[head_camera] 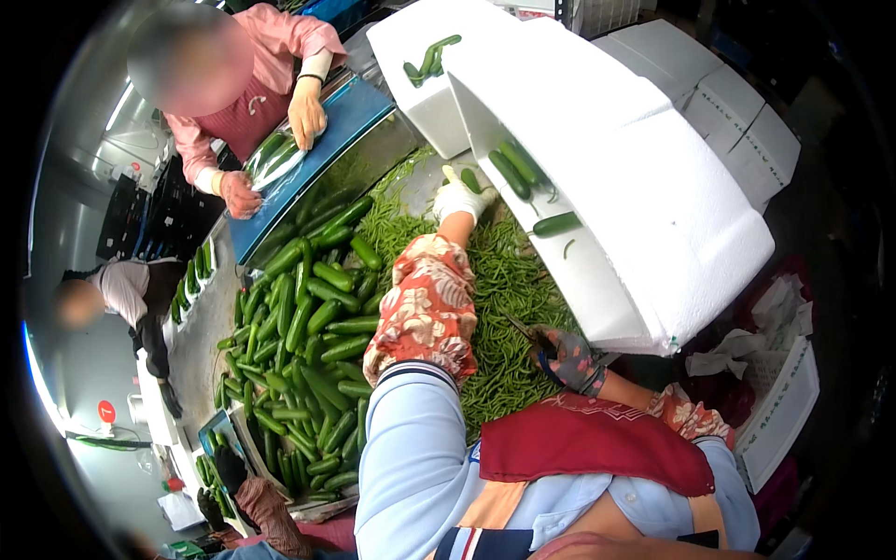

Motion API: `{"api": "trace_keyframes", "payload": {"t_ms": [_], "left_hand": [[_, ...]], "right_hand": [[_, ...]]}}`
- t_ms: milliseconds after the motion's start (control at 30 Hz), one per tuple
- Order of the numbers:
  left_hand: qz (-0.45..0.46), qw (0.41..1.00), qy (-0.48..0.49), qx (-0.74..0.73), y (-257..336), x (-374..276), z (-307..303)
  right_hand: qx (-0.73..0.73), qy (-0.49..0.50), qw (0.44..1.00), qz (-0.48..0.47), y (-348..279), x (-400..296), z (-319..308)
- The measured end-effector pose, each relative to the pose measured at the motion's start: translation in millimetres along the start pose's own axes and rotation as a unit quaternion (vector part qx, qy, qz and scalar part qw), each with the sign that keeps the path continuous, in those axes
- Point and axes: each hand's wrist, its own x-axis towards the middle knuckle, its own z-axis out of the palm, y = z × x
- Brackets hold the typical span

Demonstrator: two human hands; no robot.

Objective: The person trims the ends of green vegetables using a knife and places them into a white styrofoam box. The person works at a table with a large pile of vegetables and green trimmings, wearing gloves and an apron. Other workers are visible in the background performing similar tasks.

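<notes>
My left hand (458, 199), in a white glove, reaches out over the steel table with its fingers spread around a short cucumber (471, 180). Part of that cucumber is hidden, so a firm grip cannot be confirmed. Closer to my body, my right hand (570, 360) wears a dark flowered glove and is closed on scissors with dark blades (521, 329). Beneath both hands spreads a thick layer of thin green stalks (518, 280). A large heap of cucumbers (301, 350) lies to the left of my left forearm.
To the right, a white foam box (602, 297) on its side holds several cucumbers (518, 168). Another foam box (434, 105) stands behind it. Across the table a co-worker's hands (306, 115) hold bagged cucumbers over a blue board (350, 119). Black-gloved hands (229, 469) work at lower left.
</notes>
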Motion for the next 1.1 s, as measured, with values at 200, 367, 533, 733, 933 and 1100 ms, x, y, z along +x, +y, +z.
{"api": "trace_keyframes", "payload": {"t_ms": [200, 367, 533, 733, 933, 1100], "left_hand": [[0.042, 0.997, 0.007, -0.060, -1, 3, 9], [0.317, 0.860, 0.152, -0.370, -43, -36, -12], [0.297, 0.804, 0.161, -0.490, -63, -111, -42], [0.008, 0.275, -0.131, -0.952, -85, -145, -49], [-0.079, 0.193, -0.171, -0.963, -76, -197, -32], [-0.138, 0.146, -0.201, -0.959, -70, -218, -12]], "right_hand": [[0.328, -0.092, 0.940, -0.030, 5, 2, -6], [0.191, -0.021, 0.981, 0.013, -47, 4, 0], [-0.019, -0.027, 0.997, -0.068, -39, 7, 4], [-0.242, 0.104, 0.962, -0.067, 5, 8, 5], [-0.301, 0.189, 0.921, -0.161, -54, 12, 4], [-0.344, 0.165, 0.914, -0.137, -65, 15, -2]]}}
